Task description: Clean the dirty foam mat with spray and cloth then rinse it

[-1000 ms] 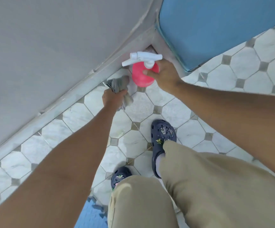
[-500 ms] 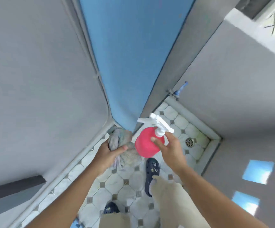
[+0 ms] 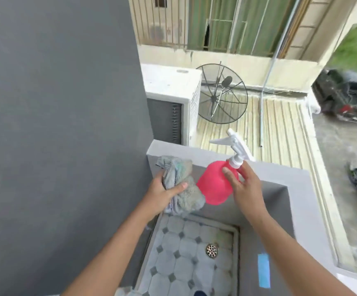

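Raised to the parapet (image 3: 280, 174) now, left hand (image 3: 162, 194) clutches the cloth (image 3: 182, 189), right hand (image 3: 244, 186) grips the spray bottle (image 3: 212, 184) beside it.

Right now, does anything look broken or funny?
The green screen across the way has a dark ragged gap, like a tear. The spray bottle is tilted in the right hand; no spill shows.

My forearms (image 3: 113, 242) were bare up to the edge of the view. My left grip (image 3: 162, 189) and right grip (image 3: 243, 186) had short nails. Below, a dark blue shoe tip (image 3: 200, 293) showed.
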